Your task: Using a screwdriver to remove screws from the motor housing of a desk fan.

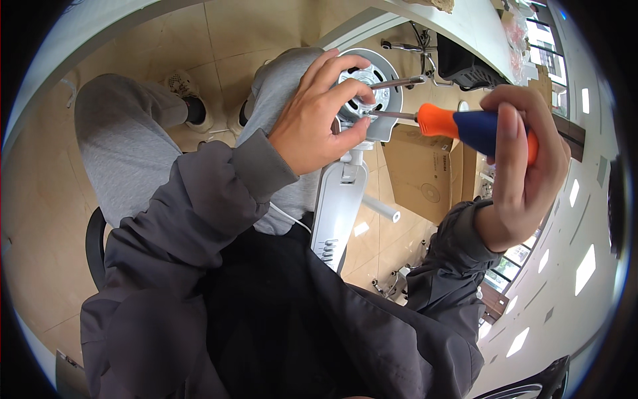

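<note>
My left hand (322, 113) grips a round metal motor housing (379, 93) in a pale grey casing (392, 66), fingers curled over its face. A metal shaft (405, 82) sticks out from the housing to the right. My right hand (525, 159) is closed on an orange and dark-blue screwdriver (475, 130), whose tip meets the housing beside my left fingertips. The casing sits on a white stand (339, 213) with a row of buttons, lying along my lap between grey-trousered legs, with a thin white cord beside it.
A white tabletop edge (465, 30) crosses above the work. A cardboard box (415, 173) stands on the tiled floor (173, 33) to the right, near a white tube (381, 209). A black wheeled chair (458, 63) is beyond, and windows line the far right.
</note>
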`<state>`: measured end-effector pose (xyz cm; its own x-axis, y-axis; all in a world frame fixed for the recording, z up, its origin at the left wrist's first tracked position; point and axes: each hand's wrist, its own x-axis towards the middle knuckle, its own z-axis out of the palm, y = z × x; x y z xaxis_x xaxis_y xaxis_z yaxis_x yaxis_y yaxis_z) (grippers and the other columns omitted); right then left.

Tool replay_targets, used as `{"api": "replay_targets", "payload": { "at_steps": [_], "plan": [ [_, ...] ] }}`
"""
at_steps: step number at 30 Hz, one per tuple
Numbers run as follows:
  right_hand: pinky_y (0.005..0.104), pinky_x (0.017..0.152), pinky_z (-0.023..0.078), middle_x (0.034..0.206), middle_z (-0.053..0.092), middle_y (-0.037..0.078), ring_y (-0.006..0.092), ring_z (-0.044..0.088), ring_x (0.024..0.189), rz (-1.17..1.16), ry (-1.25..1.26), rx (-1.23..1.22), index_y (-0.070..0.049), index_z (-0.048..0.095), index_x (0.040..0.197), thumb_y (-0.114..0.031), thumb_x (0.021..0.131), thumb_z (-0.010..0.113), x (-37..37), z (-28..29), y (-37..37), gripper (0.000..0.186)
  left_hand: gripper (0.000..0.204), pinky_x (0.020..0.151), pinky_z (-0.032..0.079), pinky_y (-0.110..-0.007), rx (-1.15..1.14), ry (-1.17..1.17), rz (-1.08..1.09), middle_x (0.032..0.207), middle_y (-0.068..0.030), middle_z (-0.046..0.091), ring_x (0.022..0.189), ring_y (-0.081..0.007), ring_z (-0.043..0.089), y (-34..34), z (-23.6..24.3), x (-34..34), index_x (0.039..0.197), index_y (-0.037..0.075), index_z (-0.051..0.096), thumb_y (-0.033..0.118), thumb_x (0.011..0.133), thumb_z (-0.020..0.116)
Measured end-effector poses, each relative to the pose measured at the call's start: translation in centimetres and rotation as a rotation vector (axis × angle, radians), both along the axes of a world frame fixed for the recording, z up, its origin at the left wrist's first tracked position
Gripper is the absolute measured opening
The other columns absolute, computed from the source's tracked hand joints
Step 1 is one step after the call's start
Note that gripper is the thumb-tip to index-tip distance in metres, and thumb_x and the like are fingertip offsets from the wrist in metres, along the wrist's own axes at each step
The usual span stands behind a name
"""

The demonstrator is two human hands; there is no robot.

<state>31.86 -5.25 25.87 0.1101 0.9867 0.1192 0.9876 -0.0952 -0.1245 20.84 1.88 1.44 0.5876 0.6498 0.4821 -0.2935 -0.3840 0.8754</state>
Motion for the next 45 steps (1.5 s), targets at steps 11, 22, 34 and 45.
{"api": "replay_targets", "payload": {
  "at_steps": [11, 22, 34, 45],
  "plan": [
    [0.0338, 0.077, 0.042, 0.094, 0.055, 0.012, 0.0234, 0.054, 0.089, 0.134, 0.106, -0.037, 0.001, 0.054, 0.104, -0.041, 0.087, 0.054, 1.7, 0.5, -0.6, 0.046, 0.023, 0.122, 0.032, -0.052, 0.002, 0.021, 0.010, 0.143, -0.0124, 0.053, 0.142, -0.0437, 0.042, -0.3, 0.5, 0.1, 0.107, 0.009, 0.065, 0.010, 0.086, 0.075],
    [0.0298, 0.062, 0.047, 0.082, 0.064, 0.011, 0.0264, 0.056, 0.062, 0.262, 0.172, 0.145, -0.003, 0.065, 0.107, -0.020, 0.090, 0.069, 2.7, -0.2, -0.2, 0.024, 0.023, 0.119, 0.035, -0.053, 0.012, 0.055, 0.013, 0.143, -0.0111, 0.053, 0.143, -0.0438, 0.040, -0.6, 0.5, 0.3, 0.105, 0.009, 0.064, 0.013, 0.086, 0.075],
    [0.0351, 0.085, 0.050, 0.108, 0.070, 0.017, 0.0262, 0.067, 0.094, -0.051, -0.019, -0.001, 0.000, 0.062, 0.123, -0.028, 0.090, 0.057, 1.0, 0.1, -1.5, 0.043, 0.022, 0.117, 0.036, -0.054, 0.045, 0.082, 0.019, 0.145, -0.0094, 0.052, 0.146, -0.0451, 0.036, -0.5, 0.2, 0.3, 0.104, 0.010, 0.064, 0.017, 0.086, 0.076],
    [0.0283, 0.065, 0.041, 0.072, 0.056, 0.008, 0.0156, 0.054, 0.067, -0.258, -0.380, -0.133, -0.002, 0.069, 0.100, -0.036, 0.103, 0.061, 0.3, 0.8, -2.6, 0.036, 0.023, 0.118, 0.037, -0.050, 0.067, 0.060, 0.060, 0.143, -0.0092, 0.054, 0.143, -0.0422, 0.041, -0.5, -0.1, 0.4, 0.106, 0.010, 0.064, 0.013, 0.086, 0.076]
  ]
}}
